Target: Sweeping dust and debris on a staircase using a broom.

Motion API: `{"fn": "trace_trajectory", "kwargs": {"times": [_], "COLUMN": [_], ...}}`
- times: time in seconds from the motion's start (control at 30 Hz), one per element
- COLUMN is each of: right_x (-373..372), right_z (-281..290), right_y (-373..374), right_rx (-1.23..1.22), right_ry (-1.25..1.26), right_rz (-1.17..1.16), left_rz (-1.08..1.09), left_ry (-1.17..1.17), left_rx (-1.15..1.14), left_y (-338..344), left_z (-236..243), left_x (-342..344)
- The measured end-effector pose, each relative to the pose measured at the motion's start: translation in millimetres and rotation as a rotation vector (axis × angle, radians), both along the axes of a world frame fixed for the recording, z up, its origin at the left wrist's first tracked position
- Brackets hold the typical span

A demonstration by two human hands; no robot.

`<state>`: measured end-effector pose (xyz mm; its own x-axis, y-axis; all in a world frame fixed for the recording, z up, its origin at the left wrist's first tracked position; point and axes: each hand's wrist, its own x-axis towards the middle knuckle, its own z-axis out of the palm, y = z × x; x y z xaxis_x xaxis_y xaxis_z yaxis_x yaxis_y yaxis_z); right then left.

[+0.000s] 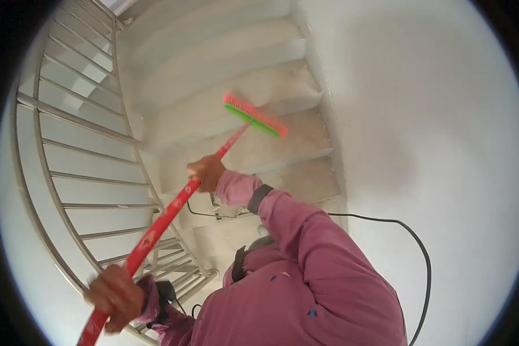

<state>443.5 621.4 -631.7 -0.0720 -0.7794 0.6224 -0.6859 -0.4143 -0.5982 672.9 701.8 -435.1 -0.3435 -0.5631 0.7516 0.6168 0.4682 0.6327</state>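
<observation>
Both my hands grip the red patterned handle (162, 220) of a long broom, which runs slantwise from the lower left toward the stairs. My left hand (116, 297) is wrapped round it low down, beside the railing. Farther up, my right hand (206, 172) is closed round the same handle, nearer the head. The broom head (255, 115) has a green back and orange-pink bristles. It is over the pale, dusty stairs (236, 85); whether the bristles touch a step I cannot tell.
A metal railing (89, 121) with several bars curves along the left. A plain pale wall (409, 115) rises on the right. From my right side a black cable (416, 239) loops against the wall. A light-coloured object (228, 207) lies partly hidden below my right forearm.
</observation>
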Motion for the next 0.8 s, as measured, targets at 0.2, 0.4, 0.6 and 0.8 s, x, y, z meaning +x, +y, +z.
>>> {"fn": "trace_trajectory", "kwargs": {"times": [0.2, 0.4, 0.6, 0.8], "right_x": [-36.5, -103.8, -148.9, -216.7], "right_z": [0.9, -63.3, -83.4, -125.9], "right_y": [50.6, 76.8, 56.5, 22.5], "right_rx": [-0.128, -0.082, -0.004, 0.398], "right_ry": [-0.113, -0.085, -0.081, 0.002], "right_rz": [-0.072, -0.264, -0.649, -0.800], "left_rz": [0.037, -0.329, -0.565, -0.648], "left_ry": [0.278, 0.054, 0.012, -0.015], "left_rx": [-0.005, 0.113, 0.199, 0.310], "left_y": [23.5, -31.7, -137.6, -222.8], "left_z": [46.1, 39.9, 28.0, -13.6], "left_x": [-21.2, -76.8, -149.2, -237.1]}}
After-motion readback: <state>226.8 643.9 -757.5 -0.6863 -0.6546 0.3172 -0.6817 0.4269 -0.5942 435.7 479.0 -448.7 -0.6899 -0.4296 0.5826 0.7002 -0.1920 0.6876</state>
